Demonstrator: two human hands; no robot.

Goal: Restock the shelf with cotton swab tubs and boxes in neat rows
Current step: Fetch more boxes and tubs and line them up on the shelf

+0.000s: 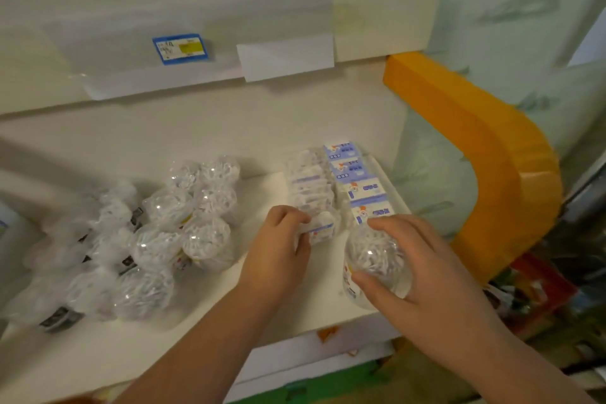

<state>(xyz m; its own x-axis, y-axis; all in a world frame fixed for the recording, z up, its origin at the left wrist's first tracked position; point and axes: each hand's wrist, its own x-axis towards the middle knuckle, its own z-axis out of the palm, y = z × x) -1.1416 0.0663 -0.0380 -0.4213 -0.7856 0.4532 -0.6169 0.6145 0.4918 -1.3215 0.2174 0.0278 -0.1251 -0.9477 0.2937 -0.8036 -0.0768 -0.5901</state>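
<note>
On the white shelf (249,292) my left hand (278,249) grips the nearest small clear pack of swabs (323,228) at the front of a row of such packs (310,187). My right hand (416,269) holds a round clear tub of cotton swabs (373,259) from above, thumb on its near side, at the front right of the shelf. Behind the tub runs a row of blue-and-white swab boxes (355,177). Several round tubs (203,216) stand in rows on the left half of the shelf.
An orange curved piece (492,154) borders the shelf on the right. A blue price tag (180,48) and a white label (285,57) hang on the shelf edge above. Coloured goods (541,292) lie lower right. The shelf's front lip (314,354) is below my arms.
</note>
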